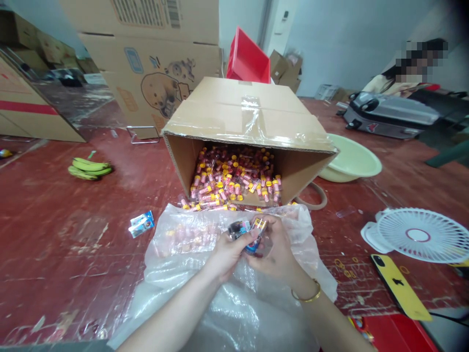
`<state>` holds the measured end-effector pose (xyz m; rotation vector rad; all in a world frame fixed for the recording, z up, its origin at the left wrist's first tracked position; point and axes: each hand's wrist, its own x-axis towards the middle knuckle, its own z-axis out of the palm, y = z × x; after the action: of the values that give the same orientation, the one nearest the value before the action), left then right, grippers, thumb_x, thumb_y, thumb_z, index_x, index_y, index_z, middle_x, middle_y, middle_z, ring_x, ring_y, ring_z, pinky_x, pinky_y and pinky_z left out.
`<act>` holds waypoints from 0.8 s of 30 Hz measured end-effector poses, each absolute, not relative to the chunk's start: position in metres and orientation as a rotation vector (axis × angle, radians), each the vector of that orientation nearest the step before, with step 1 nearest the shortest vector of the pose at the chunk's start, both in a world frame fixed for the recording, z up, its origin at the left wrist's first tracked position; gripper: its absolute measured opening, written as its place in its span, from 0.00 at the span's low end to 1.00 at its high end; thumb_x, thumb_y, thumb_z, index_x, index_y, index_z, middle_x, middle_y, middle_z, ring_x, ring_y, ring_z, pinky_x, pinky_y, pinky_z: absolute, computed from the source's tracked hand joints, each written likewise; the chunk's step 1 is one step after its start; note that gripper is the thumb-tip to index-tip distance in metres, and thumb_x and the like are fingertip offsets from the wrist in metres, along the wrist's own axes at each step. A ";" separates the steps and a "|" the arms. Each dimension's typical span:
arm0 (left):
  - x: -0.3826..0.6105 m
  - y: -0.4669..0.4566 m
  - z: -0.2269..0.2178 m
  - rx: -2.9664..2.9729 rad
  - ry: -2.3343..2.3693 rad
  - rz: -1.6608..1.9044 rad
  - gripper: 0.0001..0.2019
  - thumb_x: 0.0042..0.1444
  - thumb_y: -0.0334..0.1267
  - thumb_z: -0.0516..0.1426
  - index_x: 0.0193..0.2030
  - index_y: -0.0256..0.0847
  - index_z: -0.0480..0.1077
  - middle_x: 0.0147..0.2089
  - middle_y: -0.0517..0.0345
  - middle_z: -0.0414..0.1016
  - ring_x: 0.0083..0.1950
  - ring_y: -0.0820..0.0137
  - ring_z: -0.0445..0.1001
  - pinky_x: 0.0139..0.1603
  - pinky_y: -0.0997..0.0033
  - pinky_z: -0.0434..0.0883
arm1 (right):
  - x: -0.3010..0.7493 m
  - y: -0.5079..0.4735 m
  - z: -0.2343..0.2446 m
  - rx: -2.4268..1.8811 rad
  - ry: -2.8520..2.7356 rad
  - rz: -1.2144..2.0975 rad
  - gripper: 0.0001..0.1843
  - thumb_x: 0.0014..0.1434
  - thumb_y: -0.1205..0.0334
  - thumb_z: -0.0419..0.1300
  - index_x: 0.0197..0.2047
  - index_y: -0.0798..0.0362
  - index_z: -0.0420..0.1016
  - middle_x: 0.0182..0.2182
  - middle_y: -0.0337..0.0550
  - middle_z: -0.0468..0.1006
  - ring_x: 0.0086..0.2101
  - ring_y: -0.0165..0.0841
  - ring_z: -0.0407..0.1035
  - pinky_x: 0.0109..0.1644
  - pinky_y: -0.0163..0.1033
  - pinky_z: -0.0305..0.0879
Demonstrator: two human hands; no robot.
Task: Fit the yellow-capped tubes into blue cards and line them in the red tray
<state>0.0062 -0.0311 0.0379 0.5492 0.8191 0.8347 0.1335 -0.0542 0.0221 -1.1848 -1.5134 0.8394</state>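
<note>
My left hand (227, 252) and my right hand (276, 252) meet above a sheet of translucent plastic (242, 303). Both are closed around small shiny packets (252, 243) with blue and dark printing; a yellow-topped piece shows at the upper right of the bundle. Fingers hide part of them, so I cannot tell exactly how many there are. Just beyond, a cardboard box (252, 115) lies on its side with its opening towards me. Many small clear tubes (227, 188) with yellow caps and pink contents fill its mouth, and some lie under the plastic's far edge.
Bananas (90, 168) and a blue-white packet (141, 224) lie left on the red floor. To the right are a pale green basin (351, 159), a white fan grille (421, 233) and a yellow phone (399, 286). A person sits behind a grey suitcase (392, 115).
</note>
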 end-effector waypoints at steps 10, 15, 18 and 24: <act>0.007 -0.032 0.038 0.543 0.827 0.839 0.21 0.38 0.42 0.71 0.39 0.32 0.77 0.31 0.51 0.79 0.29 0.69 0.75 0.34 0.70 0.73 | 0.135 -0.055 0.022 -1.165 -1.521 0.801 0.32 0.43 0.71 0.64 0.48 0.46 0.54 0.40 0.40 0.67 0.39 0.34 0.69 0.39 0.39 0.71; 0.007 -0.033 0.036 0.591 0.833 0.863 0.21 0.39 0.42 0.71 0.39 0.33 0.77 0.34 0.50 0.80 0.30 0.68 0.76 0.35 0.71 0.73 | 0.133 -0.053 0.019 -1.163 -1.547 0.810 0.33 0.43 0.70 0.65 0.49 0.45 0.54 0.42 0.41 0.66 0.40 0.34 0.69 0.40 0.39 0.71; 0.006 -0.031 0.033 0.639 0.849 0.862 0.22 0.42 0.46 0.70 0.40 0.33 0.77 0.36 0.48 0.81 0.32 0.66 0.78 0.36 0.71 0.74 | 0.134 -0.054 0.023 -1.176 -1.532 0.805 0.33 0.45 0.67 0.67 0.49 0.45 0.53 0.43 0.42 0.64 0.39 0.34 0.68 0.40 0.39 0.71; -0.004 -0.031 0.034 0.675 0.911 0.727 0.21 0.48 0.45 0.66 0.47 0.37 0.75 0.44 0.47 0.80 0.42 0.59 0.79 0.33 0.68 0.77 | 0.229 -0.095 0.019 -1.500 -1.420 0.402 0.34 0.45 0.59 0.69 0.50 0.47 0.56 0.49 0.47 0.64 0.47 0.39 0.65 0.51 0.47 0.65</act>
<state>-0.0036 -0.0309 0.0335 0.6753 0.9115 0.7274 0.2294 -0.0946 0.0189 -1.4996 -1.4202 0.4021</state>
